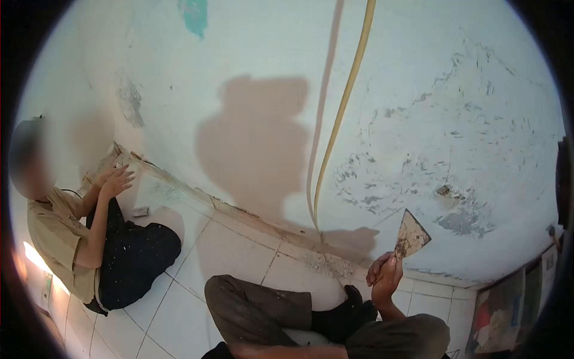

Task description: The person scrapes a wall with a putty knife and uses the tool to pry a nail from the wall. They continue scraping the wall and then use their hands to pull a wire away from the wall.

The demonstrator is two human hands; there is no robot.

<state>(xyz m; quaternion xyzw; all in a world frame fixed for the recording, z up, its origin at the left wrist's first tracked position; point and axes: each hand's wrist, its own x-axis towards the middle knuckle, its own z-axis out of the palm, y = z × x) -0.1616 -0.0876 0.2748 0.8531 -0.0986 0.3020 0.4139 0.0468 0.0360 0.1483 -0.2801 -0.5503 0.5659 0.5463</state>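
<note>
My right hand [385,275] is closed around the handle of a putty knife [412,235]. The knife's wide, stained blade points up, in front of the lower wall [382,149]. Behind and around it, the white paint is scraped and flaking, with grey patches [463,222] laid bare. Of my left side only a forearm [293,352] shows along the bottom edge; the hand itself is outside the picture. My crossed legs [257,308] in dark trousers are below, on the tiled floor.
A yellowish hose [347,93] hangs down the wall. Scraped flakes [329,263] lie along its foot. At left another person [63,239] sits on the floor, hands raised, near a small pale block [140,211]. A framed panel [499,314] leans at lower right.
</note>
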